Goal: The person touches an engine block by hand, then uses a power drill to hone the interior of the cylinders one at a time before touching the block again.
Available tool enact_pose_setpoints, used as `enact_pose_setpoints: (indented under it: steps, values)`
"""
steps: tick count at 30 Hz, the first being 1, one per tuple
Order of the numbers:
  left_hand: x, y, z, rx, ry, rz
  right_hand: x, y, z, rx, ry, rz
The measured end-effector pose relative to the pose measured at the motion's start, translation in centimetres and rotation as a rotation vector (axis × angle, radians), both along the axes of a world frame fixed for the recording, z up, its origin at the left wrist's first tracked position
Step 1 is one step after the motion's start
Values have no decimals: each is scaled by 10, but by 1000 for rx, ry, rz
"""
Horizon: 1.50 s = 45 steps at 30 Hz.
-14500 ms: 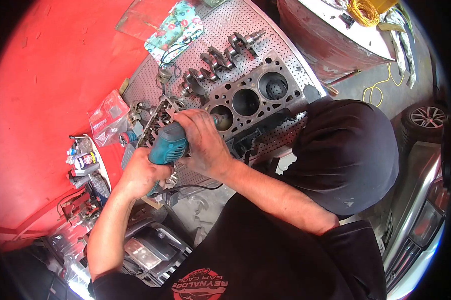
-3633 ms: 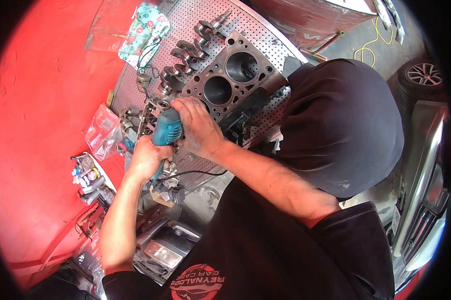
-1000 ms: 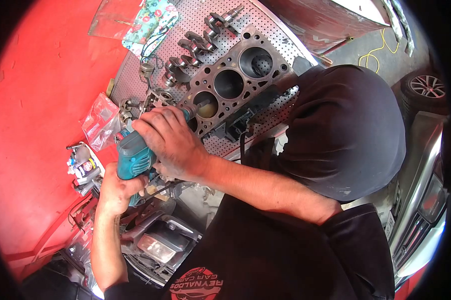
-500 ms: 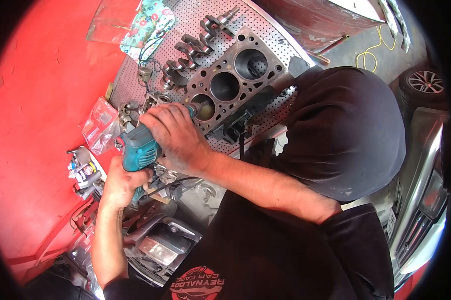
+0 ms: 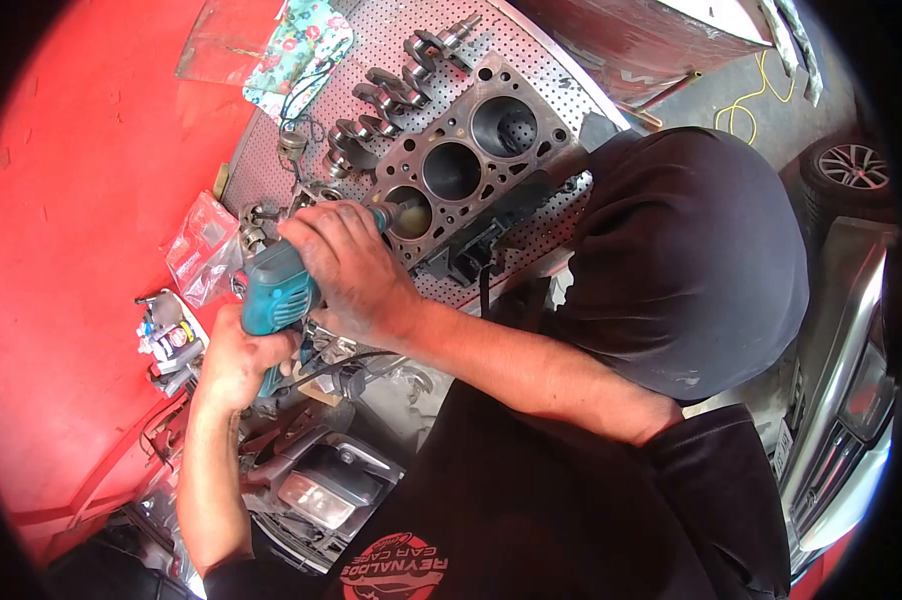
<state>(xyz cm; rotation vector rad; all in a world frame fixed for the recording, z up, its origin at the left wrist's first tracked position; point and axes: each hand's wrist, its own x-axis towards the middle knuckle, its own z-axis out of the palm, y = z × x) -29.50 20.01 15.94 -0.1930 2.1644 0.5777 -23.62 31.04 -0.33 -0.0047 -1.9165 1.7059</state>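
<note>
A teal power drill (image 5: 279, 292) lies across my two hands, pointing into an engine block (image 5: 449, 213). My left hand (image 5: 241, 358) is closed around its handle. Wrapped over the drill's front body is my right hand (image 5: 349, 262), with the fingers curled down its far side. From the chuck (image 5: 381, 216) a shaft runs into the nearest cylinder bore (image 5: 408, 212), where its tip is hard to make out. Two other bores (image 5: 451, 171) stand open farther along the block. A crankshaft (image 5: 383, 98) lies alongside the block.
The block rests on a perforated metal surface (image 5: 561, 72). A piston (image 5: 292, 147), a floral cloth (image 5: 296, 55) and a plastic bag (image 5: 203, 243) lie near it. Beside my left hand are small bottles (image 5: 174, 340). A black cord (image 5: 346, 362) trails below the drill. Dark cloth (image 5: 691, 260) bulges on the right.
The rear of the drill and my left hand have shifted slightly left. My right hand keeps its hold, and the shaft stays in the same bore.
</note>
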Motion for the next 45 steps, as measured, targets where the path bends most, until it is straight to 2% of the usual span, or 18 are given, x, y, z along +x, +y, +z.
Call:
enact_pose_setpoints:
  steps: [15, 24, 30, 36, 39, 45]
  values:
    - [-10, 4, -88, -16, -68, -57, 9, 12, -63, 17, -217, 28]
    - [-13, 12, -113, -61, -92, -91, 12, 16, -82, 6, -345, 67]
    - [-14, 19, -108, -103, -81, -150, 13, 16, -83, -9, -319, 60]
    - [-14, 19, -108, -104, -95, -105, 12, 13, -86, 0, -302, 37]
    - [-16, 11, -112, -30, -106, -92, 10, 10, -85, 4, -267, -24]
    - [-9, -7, -74, 33, -72, -21, 5, -2, -56, 49, -112, -52]
